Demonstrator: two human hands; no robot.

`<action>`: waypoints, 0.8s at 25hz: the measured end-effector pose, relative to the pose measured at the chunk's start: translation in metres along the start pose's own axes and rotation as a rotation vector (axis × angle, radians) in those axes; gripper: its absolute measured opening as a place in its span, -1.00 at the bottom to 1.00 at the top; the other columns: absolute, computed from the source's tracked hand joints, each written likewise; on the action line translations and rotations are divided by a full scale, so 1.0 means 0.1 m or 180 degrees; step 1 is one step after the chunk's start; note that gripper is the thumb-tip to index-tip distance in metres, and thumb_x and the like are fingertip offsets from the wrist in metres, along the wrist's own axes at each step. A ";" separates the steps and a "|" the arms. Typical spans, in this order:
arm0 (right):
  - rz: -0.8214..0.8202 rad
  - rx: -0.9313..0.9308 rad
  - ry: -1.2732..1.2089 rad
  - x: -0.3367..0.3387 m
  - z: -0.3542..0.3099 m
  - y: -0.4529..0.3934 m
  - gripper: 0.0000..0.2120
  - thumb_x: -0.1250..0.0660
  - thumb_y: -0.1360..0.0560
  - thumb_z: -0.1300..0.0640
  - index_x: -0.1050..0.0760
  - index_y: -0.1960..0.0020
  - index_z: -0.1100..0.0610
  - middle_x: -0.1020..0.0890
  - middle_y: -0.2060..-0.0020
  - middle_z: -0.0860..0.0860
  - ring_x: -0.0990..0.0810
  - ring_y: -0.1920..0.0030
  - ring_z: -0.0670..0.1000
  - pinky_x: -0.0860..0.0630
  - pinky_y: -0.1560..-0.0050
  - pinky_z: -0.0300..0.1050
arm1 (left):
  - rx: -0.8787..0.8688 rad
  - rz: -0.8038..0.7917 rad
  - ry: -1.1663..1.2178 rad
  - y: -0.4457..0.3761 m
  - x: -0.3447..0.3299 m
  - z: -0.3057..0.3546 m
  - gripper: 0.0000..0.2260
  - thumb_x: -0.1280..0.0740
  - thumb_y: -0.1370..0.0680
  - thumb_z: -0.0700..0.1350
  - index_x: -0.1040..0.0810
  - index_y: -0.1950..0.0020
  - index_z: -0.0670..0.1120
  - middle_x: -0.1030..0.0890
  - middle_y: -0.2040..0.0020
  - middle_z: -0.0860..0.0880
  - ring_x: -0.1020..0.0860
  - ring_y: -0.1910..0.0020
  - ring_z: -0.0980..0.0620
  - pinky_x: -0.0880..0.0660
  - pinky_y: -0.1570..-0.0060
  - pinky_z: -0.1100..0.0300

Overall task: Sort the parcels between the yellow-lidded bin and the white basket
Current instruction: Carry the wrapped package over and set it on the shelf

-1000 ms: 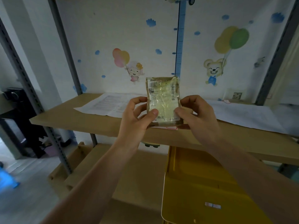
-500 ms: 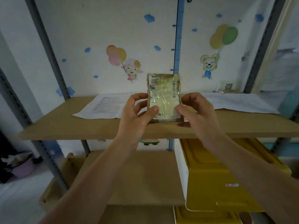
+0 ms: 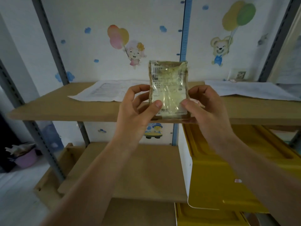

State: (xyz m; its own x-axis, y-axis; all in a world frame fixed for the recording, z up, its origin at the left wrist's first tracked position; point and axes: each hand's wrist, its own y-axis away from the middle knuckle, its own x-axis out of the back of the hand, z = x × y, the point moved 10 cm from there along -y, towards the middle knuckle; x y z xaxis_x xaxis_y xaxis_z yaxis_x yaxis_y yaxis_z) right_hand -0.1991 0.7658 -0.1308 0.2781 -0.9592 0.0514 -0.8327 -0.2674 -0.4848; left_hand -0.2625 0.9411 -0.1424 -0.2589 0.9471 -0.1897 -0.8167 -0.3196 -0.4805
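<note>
Parcel held upright at chest height above the shelf, label facing the person, presumably for reading before sorting. Left hand and right hand each pinch a lower edge. Yellow-lidded bin waits below right; white basket unseen.

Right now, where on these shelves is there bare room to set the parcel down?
Upper shelf: a bare strip left of the printed sheet; the middle is taken by the left hand, right hand and parcel, with white paper on the right. Lower shelf: bare left of the yellow-lidded bin.
</note>
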 end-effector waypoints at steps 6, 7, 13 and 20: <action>-0.0052 0.0567 -0.0395 -0.10 0.85 0.79 -0.84 -0.38 -0.55 0.27 -0.43 -0.03 0.11 -0.63 0.09 -0.04 -0.64 0.25 -0.14 -0.58 0.25 -0.25 | -0.0494 -0.0165 0.0194 0.76 0.20 -0.90 -0.66 -0.42 -0.51 -0.21 -0.44 -0.26 -0.06 -0.64 -0.22 -0.16 -0.68 -0.13 -0.14 -0.68 0.04 0.00; -0.0065 0.0591 -0.0318 -0.16 1.08 0.93 -0.85 -0.38 -0.55 0.25 -0.43 -0.04 0.11 -0.63 0.10 -0.07 -0.64 0.26 -0.11 -0.60 0.26 -0.20 | -0.0536 -0.0179 0.0217 0.90 0.28 -1.13 -0.67 -0.40 -0.52 -0.22 -0.43 -0.25 -0.06 -0.62 -0.23 -0.18 -0.68 -0.13 -0.14 -0.67 0.06 0.04; -0.0034 0.0782 -0.0025 -0.50 2.56 1.69 -0.83 -0.39 -0.51 0.09 -0.45 -0.05 0.02 -0.65 0.05 -0.01 -0.69 0.10 -0.04 -0.62 0.19 -0.14 | -0.0677 -0.0088 0.0435 1.70 0.86 -2.62 -0.70 -0.36 -0.56 -0.23 -0.42 -0.25 -0.05 -0.59 -0.27 -0.22 -0.65 -0.17 -0.09 -0.61 -0.06 0.08; -0.0093 0.0762 -0.0264 -0.57 3.88 2.54 -0.78 -0.38 -0.48 0.09 -0.46 -0.08 0.09 -0.67 0.07 0.02 -0.67 0.07 -0.04 -0.62 0.15 -0.12 | -0.0689 -0.0016 0.0199 2.64 1.13 -3.81 -0.66 -0.39 -0.55 -0.23 -0.41 -0.29 -0.09 -0.59 -0.29 -0.26 -0.63 -0.23 -0.17 -0.60 -0.15 -0.09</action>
State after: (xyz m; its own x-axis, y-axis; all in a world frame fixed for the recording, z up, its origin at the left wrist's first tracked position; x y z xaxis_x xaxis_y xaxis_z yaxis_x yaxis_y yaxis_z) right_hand -0.2409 0.7878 -0.5953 0.3469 -0.9379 0.0013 -0.6895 -0.2559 -0.6776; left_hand -0.3114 0.9523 -0.6168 -0.2171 0.9471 -0.2363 -0.6864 -0.3202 -0.6530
